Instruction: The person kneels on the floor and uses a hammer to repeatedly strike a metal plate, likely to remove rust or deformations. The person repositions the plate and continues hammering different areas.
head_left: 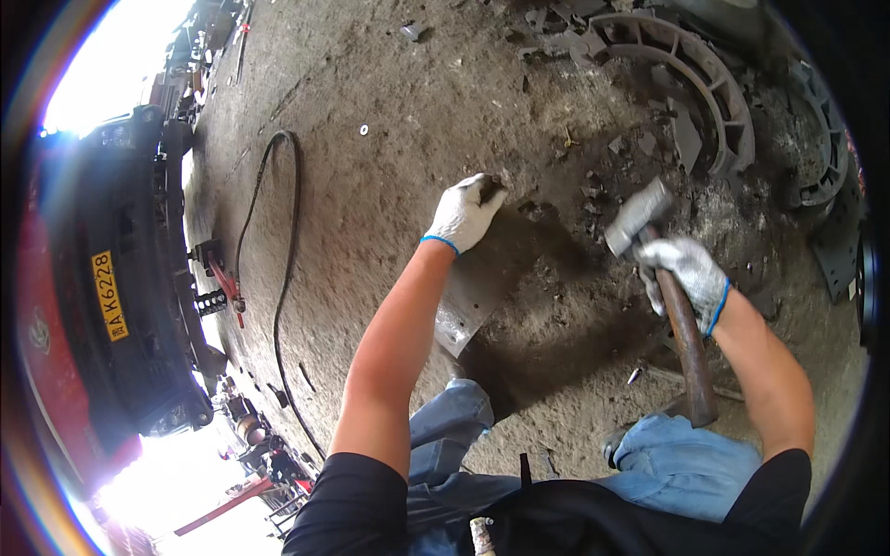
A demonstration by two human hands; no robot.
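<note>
Fingers of the left hand [464, 215] curl together around one small dark piece [492, 188], mostly hidden by the white glove and tough to identify! Below it, one metal plate [458, 324] flashes a pale corner, the rest lost in shadow. Over to the right hand [691, 269], fingers clamped round one hammer [684, 335], just under its head! Beyond, two ribbed metal arcs [706, 72], the outer one crowding the dark rim.
</note>
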